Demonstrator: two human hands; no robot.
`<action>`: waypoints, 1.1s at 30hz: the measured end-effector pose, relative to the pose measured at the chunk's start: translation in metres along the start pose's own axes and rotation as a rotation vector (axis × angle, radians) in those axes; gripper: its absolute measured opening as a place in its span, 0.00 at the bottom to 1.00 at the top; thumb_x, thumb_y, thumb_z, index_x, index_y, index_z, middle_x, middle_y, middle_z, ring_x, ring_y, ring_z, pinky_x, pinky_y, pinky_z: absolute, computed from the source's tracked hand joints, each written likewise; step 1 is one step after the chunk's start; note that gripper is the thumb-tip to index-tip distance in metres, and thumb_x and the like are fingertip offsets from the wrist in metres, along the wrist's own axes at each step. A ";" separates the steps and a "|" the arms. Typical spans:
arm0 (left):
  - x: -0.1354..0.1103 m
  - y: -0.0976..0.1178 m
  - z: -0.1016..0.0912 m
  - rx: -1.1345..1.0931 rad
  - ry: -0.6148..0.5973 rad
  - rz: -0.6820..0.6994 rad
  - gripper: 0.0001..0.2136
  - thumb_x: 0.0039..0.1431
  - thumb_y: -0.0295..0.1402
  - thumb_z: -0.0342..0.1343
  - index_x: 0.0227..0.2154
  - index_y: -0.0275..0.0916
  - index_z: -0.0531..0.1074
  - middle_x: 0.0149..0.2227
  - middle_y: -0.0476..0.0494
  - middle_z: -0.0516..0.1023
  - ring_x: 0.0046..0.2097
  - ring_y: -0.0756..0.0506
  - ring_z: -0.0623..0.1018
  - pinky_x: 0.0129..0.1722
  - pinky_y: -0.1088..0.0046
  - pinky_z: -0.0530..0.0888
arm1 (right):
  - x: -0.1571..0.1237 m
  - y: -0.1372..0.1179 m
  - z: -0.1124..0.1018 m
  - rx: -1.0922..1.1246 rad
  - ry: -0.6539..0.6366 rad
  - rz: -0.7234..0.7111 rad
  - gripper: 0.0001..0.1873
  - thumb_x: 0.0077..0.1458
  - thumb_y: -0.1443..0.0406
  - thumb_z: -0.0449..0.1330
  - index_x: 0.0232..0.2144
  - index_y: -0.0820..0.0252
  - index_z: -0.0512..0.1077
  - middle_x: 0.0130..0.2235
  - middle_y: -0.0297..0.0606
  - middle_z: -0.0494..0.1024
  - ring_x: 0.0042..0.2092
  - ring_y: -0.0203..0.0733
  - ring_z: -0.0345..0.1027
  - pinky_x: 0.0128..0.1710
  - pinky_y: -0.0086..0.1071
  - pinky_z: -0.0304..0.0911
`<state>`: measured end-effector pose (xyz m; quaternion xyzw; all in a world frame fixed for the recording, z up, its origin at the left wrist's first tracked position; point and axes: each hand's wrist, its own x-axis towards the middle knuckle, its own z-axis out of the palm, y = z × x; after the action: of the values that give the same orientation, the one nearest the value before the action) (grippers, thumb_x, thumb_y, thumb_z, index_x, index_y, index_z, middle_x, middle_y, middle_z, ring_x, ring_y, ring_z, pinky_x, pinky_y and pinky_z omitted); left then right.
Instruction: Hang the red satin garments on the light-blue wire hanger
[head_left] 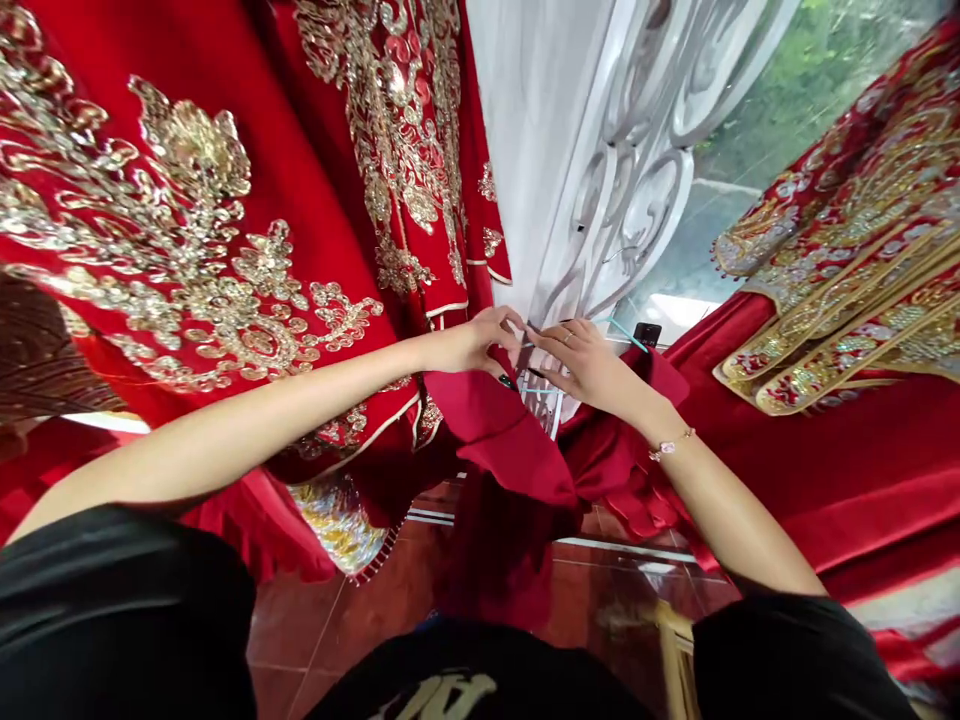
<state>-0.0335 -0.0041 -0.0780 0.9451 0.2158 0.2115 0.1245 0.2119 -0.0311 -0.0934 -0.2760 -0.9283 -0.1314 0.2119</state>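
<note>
In front of me, a crimson garment [517,430] of plain cloth hangs on a thin pale-teal hanger [626,335]. My left hand [472,343] curls over the garment's top at the left, its dark-nailed thumb bent inward. Close against it, my right hand [581,362] reaches in from the other side, fingers bent together and wearing a ring. Between the fingertips runs a narrow dark-red strip that seems part of the garment. The fingers partly cover it, and the exact grip is hard to see. A small black tag [646,336] sits by the hanger's right end.
Red garments with gold sequin embroidery [262,270] hang at the left. Another embroidered red garment [847,290] hangs at the right. Behind my hands stand a white curtain [525,120] and a white scrollwork grille [637,170]. Below are reddish floor tiles [337,620].
</note>
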 end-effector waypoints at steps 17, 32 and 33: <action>0.011 0.052 -0.009 0.070 0.260 0.046 0.18 0.64 0.29 0.55 0.56 0.40 0.65 0.61 0.34 0.67 0.67 0.40 0.63 0.69 0.54 0.61 | -0.024 -0.029 0.001 0.764 0.713 0.299 0.21 0.49 0.72 0.50 0.46 0.50 0.57 0.53 0.42 0.72 0.52 0.42 0.75 0.54 0.45 0.70; -0.009 0.076 0.041 0.556 0.033 -0.696 0.11 0.71 0.37 0.48 0.43 0.37 0.72 0.41 0.39 0.83 0.41 0.39 0.83 0.34 0.71 0.71 | -0.093 0.014 0.041 0.072 0.695 1.056 0.24 0.51 0.63 0.56 0.53 0.57 0.66 0.34 0.36 0.73 0.33 0.44 0.67 0.38 0.40 0.65; -0.009 0.079 0.044 0.577 0.066 -0.683 0.10 0.71 0.36 0.49 0.42 0.36 0.72 0.41 0.38 0.82 0.41 0.39 0.83 0.37 0.69 0.73 | -0.090 0.013 0.043 0.109 0.713 1.063 0.25 0.51 0.65 0.54 0.53 0.58 0.64 0.31 0.33 0.71 0.30 0.43 0.65 0.36 0.38 0.64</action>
<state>0.0071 -0.0840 -0.0935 0.8084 0.5696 0.1195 -0.0883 0.2735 -0.0457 -0.1716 -0.6267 -0.5428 -0.0447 0.5573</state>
